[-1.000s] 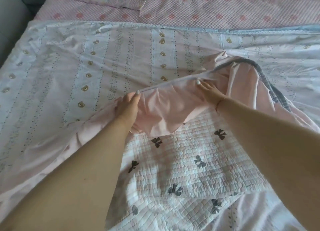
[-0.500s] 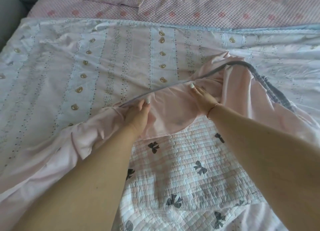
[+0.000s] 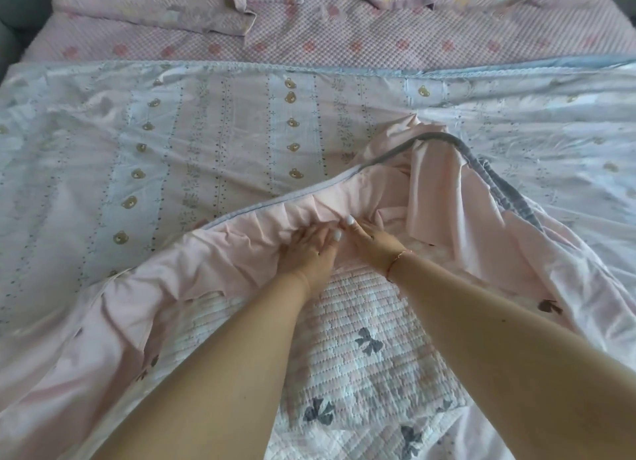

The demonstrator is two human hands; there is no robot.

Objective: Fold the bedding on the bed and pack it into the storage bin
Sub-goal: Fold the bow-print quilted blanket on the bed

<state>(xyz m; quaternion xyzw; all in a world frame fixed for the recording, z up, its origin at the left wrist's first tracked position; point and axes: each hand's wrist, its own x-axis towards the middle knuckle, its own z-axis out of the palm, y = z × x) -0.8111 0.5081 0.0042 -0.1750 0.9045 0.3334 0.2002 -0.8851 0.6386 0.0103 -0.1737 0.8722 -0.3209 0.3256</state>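
Note:
A pale sheet (image 3: 220, 142) printed with stripes and small bears covers most of the bed. Its near edge is turned back, showing a plain pink underside (image 3: 241, 253) with a grey elastic hem (image 3: 488, 177). My left hand (image 3: 308, 249) and my right hand (image 3: 373, 241) meet at the middle of that turned-back edge. Both grip bunched pink fabric, the fingers curled into the folds. Below my forearms lies a quilted pad (image 3: 361, 356) with dark bow prints. No storage bin shows in this view.
A pink checked mattress cover (image 3: 344, 43) spans the head of the bed. Two pink pillows (image 3: 148, 12) lie along the far edge. A grey wall or headboard side (image 3: 13, 36) borders the bed at far left.
My hands, apart on the pink edge a second ago, have come together at its middle, gathering the fabric between them. The camera has moved nearer and looks farther up the bed.

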